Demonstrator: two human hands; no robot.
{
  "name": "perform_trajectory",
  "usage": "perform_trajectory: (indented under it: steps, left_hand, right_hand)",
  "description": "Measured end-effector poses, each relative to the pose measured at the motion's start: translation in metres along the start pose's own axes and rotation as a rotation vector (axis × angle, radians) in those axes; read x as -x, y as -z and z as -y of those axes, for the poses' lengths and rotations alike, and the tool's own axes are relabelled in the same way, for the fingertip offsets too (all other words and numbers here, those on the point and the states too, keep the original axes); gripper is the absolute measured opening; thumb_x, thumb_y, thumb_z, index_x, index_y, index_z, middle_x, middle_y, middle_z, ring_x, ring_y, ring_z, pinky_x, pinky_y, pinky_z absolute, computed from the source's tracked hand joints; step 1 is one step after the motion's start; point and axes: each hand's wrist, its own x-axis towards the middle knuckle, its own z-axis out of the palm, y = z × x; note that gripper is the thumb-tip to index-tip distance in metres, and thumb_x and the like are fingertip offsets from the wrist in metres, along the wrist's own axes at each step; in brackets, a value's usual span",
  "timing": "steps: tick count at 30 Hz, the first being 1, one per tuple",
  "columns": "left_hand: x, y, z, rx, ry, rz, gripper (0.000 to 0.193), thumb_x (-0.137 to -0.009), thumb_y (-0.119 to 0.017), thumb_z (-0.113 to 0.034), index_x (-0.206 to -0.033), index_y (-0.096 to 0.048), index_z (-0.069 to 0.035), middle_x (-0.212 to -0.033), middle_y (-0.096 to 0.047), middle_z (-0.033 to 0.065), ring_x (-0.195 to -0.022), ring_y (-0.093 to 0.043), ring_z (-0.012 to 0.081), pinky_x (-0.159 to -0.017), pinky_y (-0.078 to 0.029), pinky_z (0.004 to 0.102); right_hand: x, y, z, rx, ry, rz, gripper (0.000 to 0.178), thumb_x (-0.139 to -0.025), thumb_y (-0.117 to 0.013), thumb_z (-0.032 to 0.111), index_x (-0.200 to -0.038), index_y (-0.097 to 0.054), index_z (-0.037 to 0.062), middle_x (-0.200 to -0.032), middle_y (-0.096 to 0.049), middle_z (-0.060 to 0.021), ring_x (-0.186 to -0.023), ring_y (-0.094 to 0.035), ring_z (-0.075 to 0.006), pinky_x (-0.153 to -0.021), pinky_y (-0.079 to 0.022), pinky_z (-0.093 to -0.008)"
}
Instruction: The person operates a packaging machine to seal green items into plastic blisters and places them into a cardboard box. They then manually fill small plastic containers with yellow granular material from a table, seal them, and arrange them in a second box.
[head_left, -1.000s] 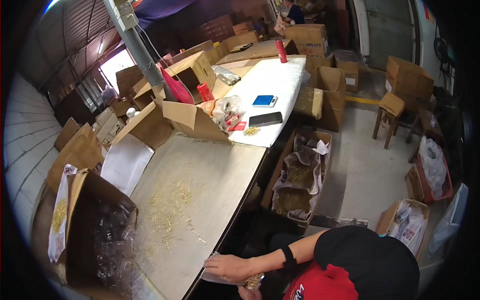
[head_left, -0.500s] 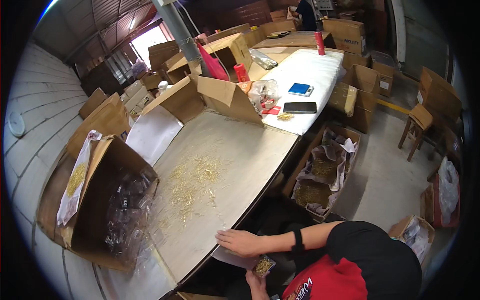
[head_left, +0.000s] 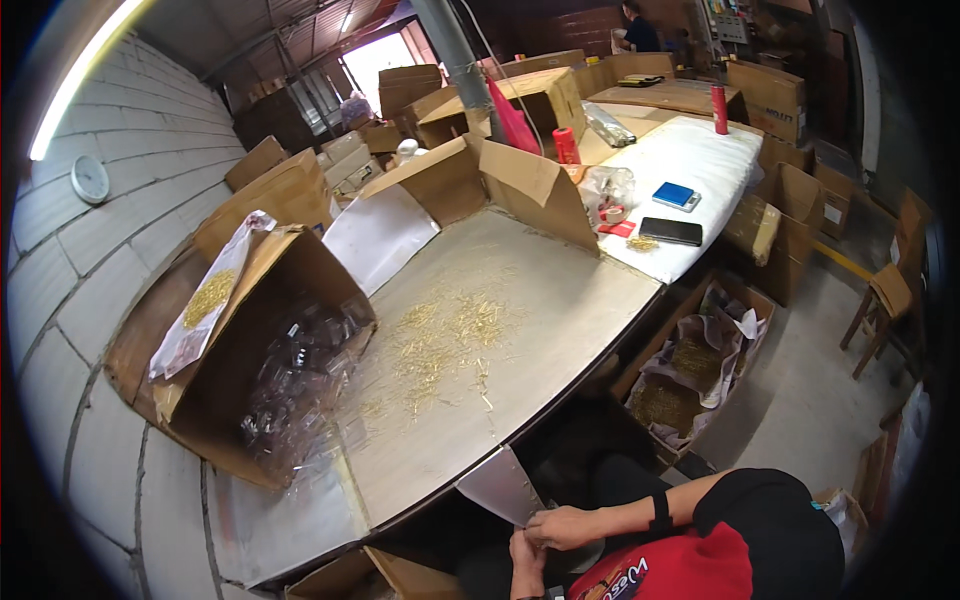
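Note:
My two hands meet just below the table's near edge. My left hand [head_left: 525,552] is closed, held up beside the right; the small clear box of gold-coloured pins seen in it earlier is now mostly covered. Across the same spot, my right hand [head_left: 566,527] has its fingers curled in, and what they grip is hidden. A smooth grey-white chute [head_left: 497,487] slopes down from the table edge to my hands. Beyond it, many thin gold-coloured pins [head_left: 455,335] lie scattered over the tabletop [head_left: 540,345].
At left, a tipped carton [head_left: 190,400] spills clear plastic boxes [head_left: 300,375]. Cardboard walls [head_left: 535,195] border the table's far side. A blue scale [head_left: 676,195] and black phone [head_left: 671,232] lie on the white surface. A paper-lined carton [head_left: 690,370] of pins stands at right. Another person [head_left: 640,28] is far back.
My right hand has left the table edge and come down to my left hand, covering the small box. The chute is now uncovered. The view has shifted, moving the scene rightward.

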Motion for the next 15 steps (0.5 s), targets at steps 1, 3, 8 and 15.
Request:
perform_trajectory:
  steps: [1,3,8,15]
  left_hand:
    - [0.004,-0.002,-0.001,0.023,-0.011,0.002,0.03,-0.093,-0.045,-0.03,-0.105,-0.056,-0.004,-0.094,-0.062,0.0066,-0.081,-0.062,0.0184,-0.066,-0.05,0.0318]
    - [0.013,-0.009,-0.003,0.063,-0.021,0.017,0.031,-0.092,-0.046,-0.029,-0.109,-0.054,-0.005,-0.099,-0.061,0.0073,-0.088,-0.061,0.0202,-0.074,-0.05,0.0344]
    - [0.007,0.021,0.005,-0.088,0.105,0.022,0.037,-0.093,-0.045,-0.032,-0.113,-0.054,-0.003,-0.107,-0.061,0.0089,-0.097,-0.06,0.0218,-0.083,-0.049,0.0354]
    - [0.063,-0.015,-0.06,-0.189,0.087,0.192,0.049,-0.097,-0.032,-0.041,-0.107,-0.055,0.0,-0.095,-0.064,0.0125,-0.079,-0.066,0.0194,-0.052,-0.055,0.027]
  right_hand:
    - [-0.003,0.009,0.008,-0.007,-0.009,-0.088,0.022,-0.071,-0.06,0.011,-0.092,-0.059,0.002,-0.093,-0.057,-0.0116,-0.093,-0.055,-0.0292,-0.075,-0.049,-0.0377]
    - [-0.007,0.022,0.014,0.04,-0.035,-0.102,0.025,-0.073,-0.06,0.01,-0.096,-0.057,0.0016,-0.1,-0.056,-0.0119,-0.098,-0.054,-0.028,-0.079,-0.049,-0.036]
    - [-0.007,0.013,0.017,0.058,-0.093,0.234,0.024,-0.073,-0.061,0.013,-0.095,-0.059,0.0042,-0.096,-0.059,-0.011,-0.093,-0.057,-0.0288,-0.076,-0.05,-0.0374]
    - [0.005,0.077,0.007,-0.089,-0.1,-0.438,0.027,-0.069,-0.058,-0.001,-0.094,-0.063,0.0049,-0.088,-0.063,-0.0131,-0.083,-0.061,-0.0322,-0.073,-0.05,-0.0361]
